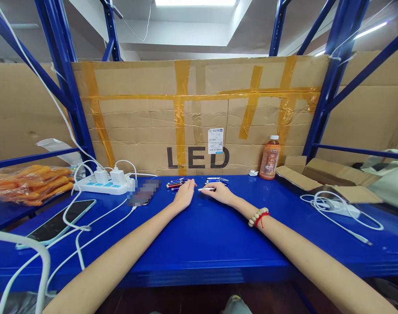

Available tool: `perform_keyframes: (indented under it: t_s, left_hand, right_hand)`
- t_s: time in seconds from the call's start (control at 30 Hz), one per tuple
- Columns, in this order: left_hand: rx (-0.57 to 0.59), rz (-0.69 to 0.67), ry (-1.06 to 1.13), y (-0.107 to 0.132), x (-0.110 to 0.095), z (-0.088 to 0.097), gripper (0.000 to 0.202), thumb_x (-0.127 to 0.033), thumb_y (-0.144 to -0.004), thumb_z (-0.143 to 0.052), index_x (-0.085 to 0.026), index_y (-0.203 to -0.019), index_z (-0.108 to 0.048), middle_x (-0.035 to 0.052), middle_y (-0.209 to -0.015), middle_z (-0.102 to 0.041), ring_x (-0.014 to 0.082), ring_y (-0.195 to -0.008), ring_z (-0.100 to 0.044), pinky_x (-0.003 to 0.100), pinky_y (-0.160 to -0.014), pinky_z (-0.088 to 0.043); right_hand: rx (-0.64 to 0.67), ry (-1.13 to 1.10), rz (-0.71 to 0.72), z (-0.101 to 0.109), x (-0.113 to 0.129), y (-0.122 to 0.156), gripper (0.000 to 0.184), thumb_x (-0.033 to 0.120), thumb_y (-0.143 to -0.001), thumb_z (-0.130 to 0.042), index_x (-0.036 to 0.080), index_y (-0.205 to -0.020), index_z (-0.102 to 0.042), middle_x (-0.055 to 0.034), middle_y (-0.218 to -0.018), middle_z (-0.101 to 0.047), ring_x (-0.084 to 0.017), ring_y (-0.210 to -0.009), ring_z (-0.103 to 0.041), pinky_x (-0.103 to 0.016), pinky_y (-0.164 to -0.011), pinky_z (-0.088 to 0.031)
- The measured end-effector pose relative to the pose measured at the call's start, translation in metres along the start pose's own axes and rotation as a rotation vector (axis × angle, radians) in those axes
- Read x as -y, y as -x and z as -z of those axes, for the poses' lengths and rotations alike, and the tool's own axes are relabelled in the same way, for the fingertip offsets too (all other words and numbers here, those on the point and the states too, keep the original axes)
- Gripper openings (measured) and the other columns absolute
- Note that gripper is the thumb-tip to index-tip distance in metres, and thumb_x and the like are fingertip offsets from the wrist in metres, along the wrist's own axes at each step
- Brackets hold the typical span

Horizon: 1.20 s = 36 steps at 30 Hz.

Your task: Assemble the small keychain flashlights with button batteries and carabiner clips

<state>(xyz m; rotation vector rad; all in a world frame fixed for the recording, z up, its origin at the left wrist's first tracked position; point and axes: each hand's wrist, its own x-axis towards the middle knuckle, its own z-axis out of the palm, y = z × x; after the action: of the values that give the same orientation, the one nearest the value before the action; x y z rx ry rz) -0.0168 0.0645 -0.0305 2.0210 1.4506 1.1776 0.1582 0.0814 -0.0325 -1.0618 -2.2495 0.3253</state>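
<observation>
Both my arms reach far across the blue shelf top (205, 235). My left hand (184, 195) rests beside a small heap of red and blue pens (176, 183), its fingers curled; I cannot make out anything in them. My right hand (220, 192) is closed on a silver pen (205, 189) that points left toward my left hand. A second small group of pens (217, 179) lies just beyond my right hand. A bead bracelet with a red string (258, 216) sits on my right wrist.
A taped cardboard sheet marked LED (199, 117) backs the shelf. A white power strip with chargers (102, 183), white cables, a phone (56, 223) and bagged orange items (32, 184) lie left. An orange drink bottle (270, 158), an open carton (329, 176) and a coiled charger (341, 207) sit right.
</observation>
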Motion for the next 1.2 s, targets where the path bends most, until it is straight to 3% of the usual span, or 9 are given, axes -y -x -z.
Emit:
perform_keyframes:
  t_s: [0.37,0.9,1.2]
  left_hand:
    - [0.002,-0.009,0.005,0.0000,0.0003,-0.0008,0.041,-0.037,-0.094,-0.026,-0.014,-0.083,-0.058,0.0032,-0.079,-0.061,0.0155,-0.079,-0.057,0.035,-0.079,-0.042]
    - [-0.005,-0.006,0.011,-0.0023,0.0041,-0.0025,0.039,-0.042,-0.092,-0.033,-0.013,-0.084,-0.059,0.0038,-0.083,-0.062,0.0155,-0.082,-0.058,0.037,-0.080,-0.043]
    - [-0.005,-0.005,0.014,-0.0029,0.0050,-0.0030,0.037,-0.042,-0.091,-0.037,-0.013,-0.086,-0.059,0.0039,-0.085,-0.062,0.0151,-0.081,-0.058,0.037,-0.080,-0.044]
  right_hand:
    - [0.021,-0.052,0.012,-0.0018,-0.0028,-0.0019,0.026,0.038,-0.081,-0.054,0.020,-0.089,-0.070,-0.0026,-0.088,-0.068,-0.018,-0.081,-0.060,-0.025,-0.070,-0.043]
    - [0.042,-0.045,0.008,-0.0007,0.0002,-0.0016,0.028,0.039,-0.083,-0.051,0.019,-0.084,-0.070,-0.0021,-0.078,-0.067,-0.016,-0.074,-0.058,-0.024,-0.065,-0.041]
    - [0.042,-0.049,0.008,-0.0013,-0.0008,-0.0016,0.027,0.039,-0.083,-0.052,0.019,-0.085,-0.070,-0.0025,-0.082,-0.067,-0.017,-0.076,-0.059,-0.024,-0.067,-0.041]
